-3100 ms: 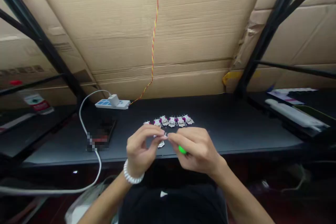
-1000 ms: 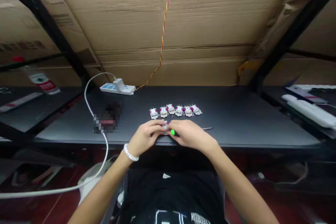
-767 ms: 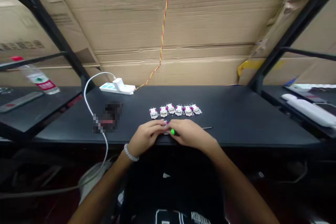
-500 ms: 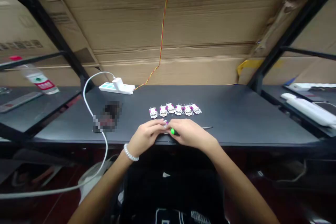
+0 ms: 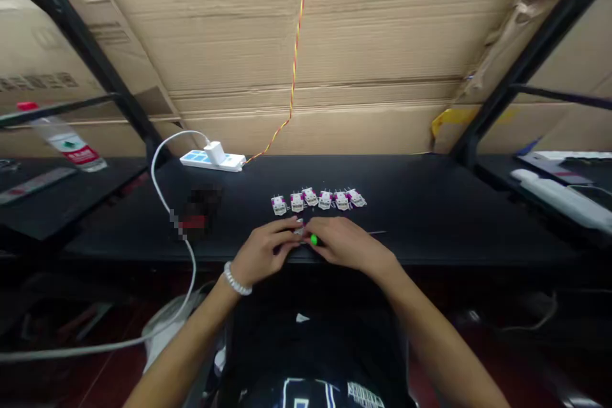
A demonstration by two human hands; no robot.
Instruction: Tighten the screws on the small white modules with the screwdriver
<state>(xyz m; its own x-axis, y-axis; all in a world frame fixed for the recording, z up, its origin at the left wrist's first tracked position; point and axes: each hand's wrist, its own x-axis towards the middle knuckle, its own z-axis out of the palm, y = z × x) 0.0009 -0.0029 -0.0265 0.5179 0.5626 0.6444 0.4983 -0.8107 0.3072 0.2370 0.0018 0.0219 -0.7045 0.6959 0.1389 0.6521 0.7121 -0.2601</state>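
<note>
Well, black desk (image 5: 433,217), cardboard (image 5: 377,38) behind; part (image 5: 300,229) apparently in left hand (image 5: 262,251), tool (image 5: 313,240) in right (image 5: 345,242).

Round the wrist of the left hand (image 5: 266,247) is 1 white bracelet (image 5: 236,281), ridged like a coiled cord. The right hand (image 5: 347,243) and both forearms (image 5: 437,331) are bare. The shirt (image 5: 315,354) is black, with 1 small white triangular mark (image 5: 301,317) near its middle. Nearer, a white block-shaped print (image 5: 301,402) with some blue sits left of white lettering (image 5: 364,395), too small to read.
</note>
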